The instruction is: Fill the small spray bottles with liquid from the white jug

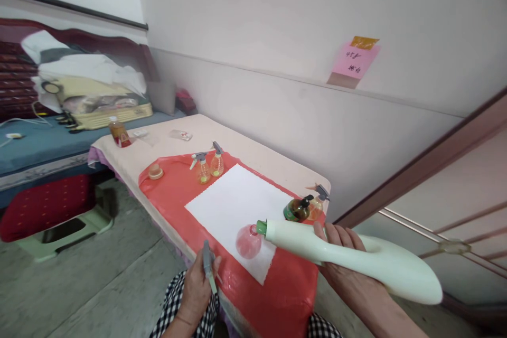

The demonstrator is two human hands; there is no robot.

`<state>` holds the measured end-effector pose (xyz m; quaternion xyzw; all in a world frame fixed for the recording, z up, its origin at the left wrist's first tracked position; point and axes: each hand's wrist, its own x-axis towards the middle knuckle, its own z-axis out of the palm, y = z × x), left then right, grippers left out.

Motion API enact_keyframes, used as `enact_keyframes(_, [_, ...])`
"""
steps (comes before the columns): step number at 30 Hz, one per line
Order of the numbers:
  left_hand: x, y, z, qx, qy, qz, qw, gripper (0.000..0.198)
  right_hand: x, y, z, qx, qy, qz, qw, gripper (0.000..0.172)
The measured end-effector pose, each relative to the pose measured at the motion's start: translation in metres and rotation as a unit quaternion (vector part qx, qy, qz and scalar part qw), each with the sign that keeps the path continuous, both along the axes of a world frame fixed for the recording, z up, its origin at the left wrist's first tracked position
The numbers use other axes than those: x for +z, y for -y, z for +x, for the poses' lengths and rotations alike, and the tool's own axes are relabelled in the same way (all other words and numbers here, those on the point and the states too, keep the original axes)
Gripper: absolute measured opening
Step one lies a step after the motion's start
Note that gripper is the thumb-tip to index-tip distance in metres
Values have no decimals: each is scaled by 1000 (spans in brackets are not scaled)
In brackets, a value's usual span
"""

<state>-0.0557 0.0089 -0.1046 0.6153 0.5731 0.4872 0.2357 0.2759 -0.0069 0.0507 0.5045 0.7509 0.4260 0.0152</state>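
In the head view, my right hand (pixel 344 240) is wrapped round the handle of a pale green jug (pixel 380 269), tilted nearly flat. Its darker green spout (pixel 261 227) is at the neck of a clear pink round bottle (pixel 249 243); I cannot tell whether they touch. That bottle stands without a head on a white sheet (pixel 233 195). At the table's near edge, my left hand (pixel 200 280) grips a grey spray trigger head (pixel 207 261).
Red plastic covering (pixel 174 195) lies under the sheet. Two clear spray bottles (pixel 209 166) stand behind it, and a dark pump bottle (pixel 297 210) beside another spray bottle (pixel 317 206) at right. A brown bottle (pixel 119 132) is far left. A red-topped stool (pixel 51 206) stands left.
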Motion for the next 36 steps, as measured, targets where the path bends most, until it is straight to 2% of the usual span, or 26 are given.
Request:
enact_keyframes(12, [-3, 0, 0, 0, 1, -7, 1000, 27, 0, 1, 2, -1, -16, -4, 1000, 61])
enact_keyframes(18, [-8, -1, 0, -3, 2, 15, 1000, 23, -2, 2, 4, -10, -9, -11, 1000, 62])
enact_keyframes(36, [-1, -1, 0, -5, 9, 8, 1000, 21, 0, 2, 3, -3, -3, -8, 1000, 67])
